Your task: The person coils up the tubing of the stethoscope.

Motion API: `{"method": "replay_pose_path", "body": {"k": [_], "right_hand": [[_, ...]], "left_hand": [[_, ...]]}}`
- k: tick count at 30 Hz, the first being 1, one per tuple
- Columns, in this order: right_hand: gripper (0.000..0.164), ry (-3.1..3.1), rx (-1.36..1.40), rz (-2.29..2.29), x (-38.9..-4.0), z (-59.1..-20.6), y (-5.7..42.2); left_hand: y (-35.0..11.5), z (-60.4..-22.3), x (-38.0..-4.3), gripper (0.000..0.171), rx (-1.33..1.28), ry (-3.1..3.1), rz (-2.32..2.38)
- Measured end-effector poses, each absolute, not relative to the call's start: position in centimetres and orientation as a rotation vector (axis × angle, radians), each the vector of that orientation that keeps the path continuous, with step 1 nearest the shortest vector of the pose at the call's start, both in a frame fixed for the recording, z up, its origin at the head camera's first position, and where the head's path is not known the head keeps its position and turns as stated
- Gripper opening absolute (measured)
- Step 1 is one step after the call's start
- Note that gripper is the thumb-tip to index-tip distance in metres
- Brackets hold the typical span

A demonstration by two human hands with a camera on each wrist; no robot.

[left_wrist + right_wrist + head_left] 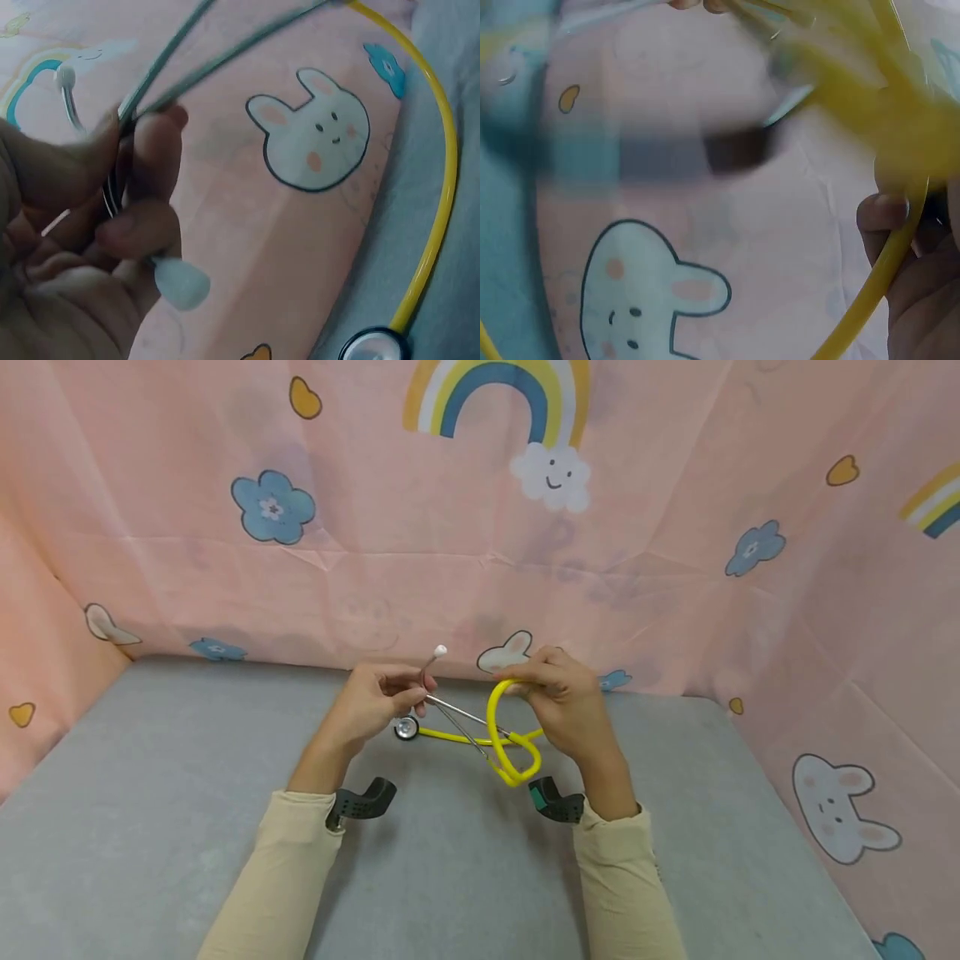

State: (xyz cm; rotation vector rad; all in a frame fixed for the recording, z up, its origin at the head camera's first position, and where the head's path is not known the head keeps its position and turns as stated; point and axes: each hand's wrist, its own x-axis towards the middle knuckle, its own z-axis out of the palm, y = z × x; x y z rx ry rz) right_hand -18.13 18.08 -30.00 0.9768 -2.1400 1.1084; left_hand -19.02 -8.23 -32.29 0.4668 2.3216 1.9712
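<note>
A stethoscope with yellow tubing (491, 714) is stretched between the two hands over the table. My left hand (375, 697) pinches its metal ear tubes (161, 82) between thumb and fingers, close to the white ear tips. One ear tip (440, 651) points up past the fingers; the other ear tip (182, 283) pokes out below them in the left wrist view. My right hand (566, 702) grips the yellow tubing, which loops down from its fingertips and crosses the metal tubes. The round chest piece (406, 727) lies at the tubing's far end, beneath the left hand.
The grey table (465, 877) spreads under both forearms. A pink printed cloth (420, 568) hangs behind the table and along its sides. Each wrist wears a black strap mount (367, 800). Blurred yellow tubing fills the upper right of the right wrist view.
</note>
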Motion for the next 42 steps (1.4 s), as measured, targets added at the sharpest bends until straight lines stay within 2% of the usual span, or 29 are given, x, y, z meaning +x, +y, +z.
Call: {"method": "replay_pose_path", "body": {"k": [3,7,13,21,27,31,35,39,42], "right_hand": [[0.014,-2.042,1.034,1.296,-18.1,-29.8,17.9],[0.022,-1.892,1.047,1.501,-18.0,-29.5,17.3],[0.028,-1.949,0.908,1.637,-17.7,-29.6,15.2],[0.024,-2.003,0.775,1.749,-17.4,-29.8,13.6],[0.034,-1.894,0.875,1.829,-17.9,-30.4,13.3],[0.025,-1.968,0.856,1.683,-18.2,-31.1,12.9],[0.021,-2.13,0.761,1.329,-18.5,-31.7,12.4],[0.025,-2.159,0.705,1.482,-18.4,-32.1,11.3],[0.024,-2.138,0.637,1.591,-18.2,-32.1,10.7]], "left_hand": [[-8.5,-32.1,-18.9,0.016,0.571,2.205,1.988],[-8.7,-31.9,-18.9,0.009,0.674,2.017,2.093],[-7.9,-31.9,-18.7,0.024,0.756,1.781,2.171],[-6.8,-31.6,-18.2,0.004,0.781,1.52,2.313],[-6.4,-31.3,-18.1,0.01,0.651,1.371,2.446],[-5.9,-31.0,-18.1,0.006,0.539,1.307,2.556],[-5.6,-30.7,-18.0,0.014,0.373,1.246,2.694],[-5.1,-30.3,-17.9,0.009,0.184,1.271,2.808],[-4.5,-30.2,-17.8,0.019,0.087,1.352,2.871]]}}
